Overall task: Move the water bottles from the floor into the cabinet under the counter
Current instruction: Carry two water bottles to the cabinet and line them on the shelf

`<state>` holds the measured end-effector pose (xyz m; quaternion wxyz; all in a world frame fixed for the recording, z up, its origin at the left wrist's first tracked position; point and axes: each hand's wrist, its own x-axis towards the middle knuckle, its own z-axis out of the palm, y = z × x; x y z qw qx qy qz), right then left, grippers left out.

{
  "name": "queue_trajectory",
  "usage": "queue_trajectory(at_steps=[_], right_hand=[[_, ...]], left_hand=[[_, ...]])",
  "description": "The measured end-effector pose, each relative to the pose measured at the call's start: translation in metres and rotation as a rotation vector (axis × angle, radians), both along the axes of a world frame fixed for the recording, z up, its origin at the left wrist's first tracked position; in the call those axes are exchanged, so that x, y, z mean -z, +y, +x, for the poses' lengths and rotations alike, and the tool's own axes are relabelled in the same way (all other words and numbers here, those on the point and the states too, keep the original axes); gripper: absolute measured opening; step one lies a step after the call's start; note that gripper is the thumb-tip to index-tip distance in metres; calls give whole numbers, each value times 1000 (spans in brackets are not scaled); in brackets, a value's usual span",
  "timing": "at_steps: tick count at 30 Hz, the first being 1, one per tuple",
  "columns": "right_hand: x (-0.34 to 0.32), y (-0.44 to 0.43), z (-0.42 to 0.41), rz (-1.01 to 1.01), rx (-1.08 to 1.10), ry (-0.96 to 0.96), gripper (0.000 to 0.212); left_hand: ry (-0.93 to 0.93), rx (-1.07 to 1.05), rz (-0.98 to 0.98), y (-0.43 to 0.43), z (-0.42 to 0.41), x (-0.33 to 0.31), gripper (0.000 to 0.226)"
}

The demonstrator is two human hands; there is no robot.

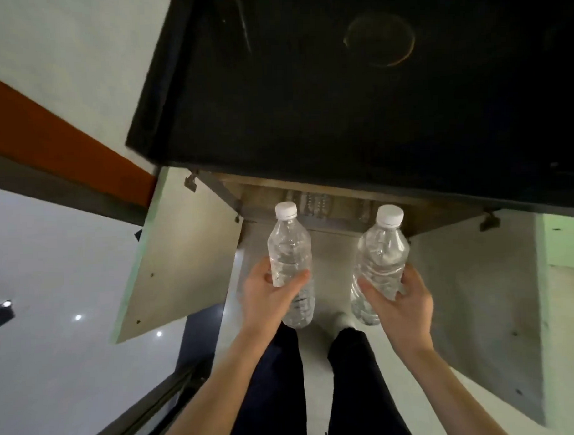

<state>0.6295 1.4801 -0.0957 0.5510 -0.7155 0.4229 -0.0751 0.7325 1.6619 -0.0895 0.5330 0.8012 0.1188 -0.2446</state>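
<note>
My left hand (268,296) grips a clear water bottle (290,249) with a white cap around its middle, held upright. My right hand (400,298) grips a second clear water bottle (382,249), tilted slightly left at its base. Both bottles hang in front of the open cabinet (330,199) under the black counter (340,95). Inside the cabinet, more bottles (314,201) show dimly on the shelf. Both cabinet doors stand swung open, the left door (186,256) and the right door (477,292).
The black counter overhangs the cabinet opening and hides most of its inside. My legs in dark trousers (317,385) stand on the pale floor between the doors. A shiny white floor (53,274) spreads to the left, with a dark sliding track (149,407) at the lower left.
</note>
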Motion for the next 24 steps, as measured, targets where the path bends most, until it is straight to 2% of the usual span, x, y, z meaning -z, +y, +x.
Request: queue_trajectory(at_steps=[7, 12, 16, 21, 24], right_hand=[[74, 32, 33, -24, 12, 93, 42], [144, 37, 44, -7, -9, 142, 48], [228, 32, 52, 8, -14, 147, 59], [342, 15, 70, -22, -9, 92, 49], [415, 0, 84, -63, -11, 56, 50]], left_hand=[[9, 138, 70, 18, 42, 83, 18], [6, 120, 103, 22, 59, 145, 19], [8, 95, 113, 23, 73, 227, 24], [-49, 80, 96, 21, 102, 353, 25], [-99, 56, 96, 16, 124, 424, 25]])
